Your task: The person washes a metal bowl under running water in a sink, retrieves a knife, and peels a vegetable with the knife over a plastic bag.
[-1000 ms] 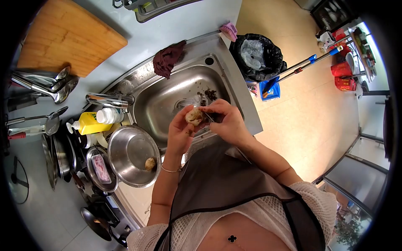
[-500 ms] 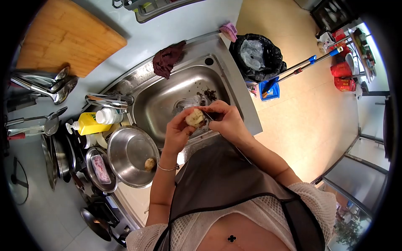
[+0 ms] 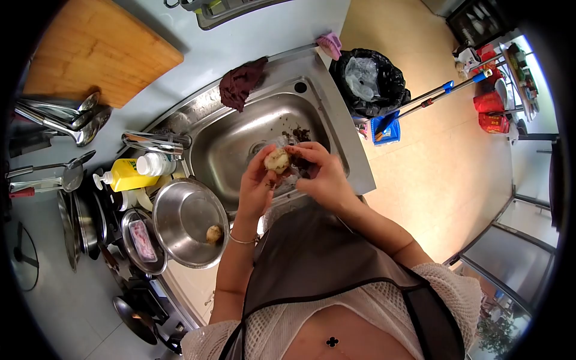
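My left hand (image 3: 257, 183) is closed around a pale, roundish, partly peeled root vegetable (image 3: 276, 161) with brown specks, held above the near side of the steel sink (image 3: 222, 153). My right hand (image 3: 324, 174) is at the vegetable's right side, its fingers bent and thumb pulled in. Dark brown bits show at those fingertips; what else they hold is hidden. Beneath both hands lies a crumpled clear plastic bag (image 3: 291, 179), partly covered. Dark peelings (image 3: 302, 134) are scattered on the sink floor. A similar pale vegetable (image 3: 213, 234) rests in a steel bowl (image 3: 180, 207) to the left.
A maroon cloth (image 3: 240, 85) hangs over the sink's back edge, beside the faucet (image 3: 156, 143). A yellow pump bottle (image 3: 127, 175) and a wrapped pink package (image 3: 142, 241) are at left. The cutting board (image 3: 108, 51) is behind; a black-lined bin (image 3: 384, 90) stands right.
The vegetable has turned slightly in my left hand. My right fingers have shifted up along its side, and more dark peel shows there.
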`<state>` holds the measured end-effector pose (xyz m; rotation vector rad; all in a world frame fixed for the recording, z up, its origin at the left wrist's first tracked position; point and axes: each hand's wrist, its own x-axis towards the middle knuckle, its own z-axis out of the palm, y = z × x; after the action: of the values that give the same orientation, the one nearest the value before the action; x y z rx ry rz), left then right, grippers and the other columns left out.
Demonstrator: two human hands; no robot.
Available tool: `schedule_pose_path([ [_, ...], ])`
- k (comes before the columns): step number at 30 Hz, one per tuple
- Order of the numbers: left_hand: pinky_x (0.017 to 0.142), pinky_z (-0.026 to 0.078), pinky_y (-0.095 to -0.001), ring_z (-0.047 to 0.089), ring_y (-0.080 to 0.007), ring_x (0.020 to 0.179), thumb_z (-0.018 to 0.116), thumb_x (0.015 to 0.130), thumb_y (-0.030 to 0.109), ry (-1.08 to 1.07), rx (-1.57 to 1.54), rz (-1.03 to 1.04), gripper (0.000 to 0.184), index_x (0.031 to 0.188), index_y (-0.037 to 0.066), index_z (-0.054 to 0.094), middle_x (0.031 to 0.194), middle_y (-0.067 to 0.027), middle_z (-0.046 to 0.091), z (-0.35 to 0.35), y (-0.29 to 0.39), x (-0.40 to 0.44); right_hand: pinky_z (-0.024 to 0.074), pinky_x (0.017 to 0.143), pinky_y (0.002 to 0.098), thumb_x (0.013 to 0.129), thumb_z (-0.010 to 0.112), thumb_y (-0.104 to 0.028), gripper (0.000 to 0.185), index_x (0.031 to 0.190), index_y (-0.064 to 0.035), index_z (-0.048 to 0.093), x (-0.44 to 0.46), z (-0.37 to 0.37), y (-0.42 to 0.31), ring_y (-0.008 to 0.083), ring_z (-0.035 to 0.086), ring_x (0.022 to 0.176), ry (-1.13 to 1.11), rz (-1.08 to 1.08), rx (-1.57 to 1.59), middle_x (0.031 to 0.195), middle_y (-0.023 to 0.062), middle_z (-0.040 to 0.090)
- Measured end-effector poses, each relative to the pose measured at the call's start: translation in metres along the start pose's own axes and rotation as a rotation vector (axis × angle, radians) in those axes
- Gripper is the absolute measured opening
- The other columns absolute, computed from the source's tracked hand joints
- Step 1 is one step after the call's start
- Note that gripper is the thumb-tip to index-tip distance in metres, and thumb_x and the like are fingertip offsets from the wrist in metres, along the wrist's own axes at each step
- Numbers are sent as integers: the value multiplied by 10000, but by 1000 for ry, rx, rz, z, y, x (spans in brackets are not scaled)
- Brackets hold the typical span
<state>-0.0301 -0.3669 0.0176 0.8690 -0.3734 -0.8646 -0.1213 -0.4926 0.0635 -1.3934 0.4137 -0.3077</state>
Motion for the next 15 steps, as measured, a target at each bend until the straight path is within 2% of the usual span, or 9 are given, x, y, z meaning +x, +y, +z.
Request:
schedule_pose_path([
  [2,852,454,-370,496,-209,1045,565,821,143,-63,-10,-9,499,1259,21,357,1175,-108,476,-1,-2,3,401,774,214,576,534,86,507,1075,9,569,-3,9,-6,129,479,904,129,-74,-193,997,67,454],
  [5,881,425,-371,470,-206,1081,554,830,170,-113,-60,-45,493,1261,33,357,1200,-99,456,-5,-3,1,403,759,214,577,544,73,493,1064,4,577,3,-4,9,128,474,910,9,-95,-124,994,67,462],
  [6,898,405,-367,452,-201,1103,547,836,194,-106,-101,-76,488,1260,42,361,1219,-92,441,-5,-3,-1,403,781,249,575,596,1,372,946,25,609,5,-9,3,187,518,858,12,-12,-49,913,98,515],
  [7,898,405,-367,452,-201,1103,547,836,194,-108,-102,-77,488,1260,42,361,1219,-92,441,-2,-3,-3,403,781,249,575,596,1,372,946,25,609,6,-13,2,187,518,858,14,-12,-50,913,98,515],
  [9,897,400,-334,451,-183,1100,509,862,169,97,-177,-108,437,1261,59,372,1212,-76,448,6,-4,-7,395,795,217,592,551,52,430,1017,11,597,9,-18,1,129,480,941,-62,160,-56,976,68,486],
  [10,897,400,-334,451,-183,1100,509,862,169,101,-177,-106,437,1261,59,372,1212,-76,448,4,-6,-6,395,795,217,592,551,52,430,1017,11,597,9,-16,3,129,480,941,-66,161,-55,976,68,486],
  [12,888,394,-307,446,-164,1097,498,872,192,116,-145,-202,430,1263,64,374,1207,-61,450,0,-11,-3,396,831,248,604,567,25,426,1031,16,578,6,-8,8,177,488,981,20,-19,-175,1002,95,482],
  [13,888,394,-307,446,-164,1097,498,872,192,111,-146,-202,430,1263,64,374,1207,-61,450,2,-11,-3,396,831,248,604,567,25,426,1031,16,578,5,-6,8,177,488,981,24,-21,-176,1002,95,482],
  [15,866,410,-288,473,-149,1050,538,843,125,133,-74,-176,464,1270,60,366,1185,-56,463,13,-6,-4,402,846,284,606,589,3,447,1052,13,552,1,1,5,234,487,1000,73,-138,-404,1019,124,473],
])
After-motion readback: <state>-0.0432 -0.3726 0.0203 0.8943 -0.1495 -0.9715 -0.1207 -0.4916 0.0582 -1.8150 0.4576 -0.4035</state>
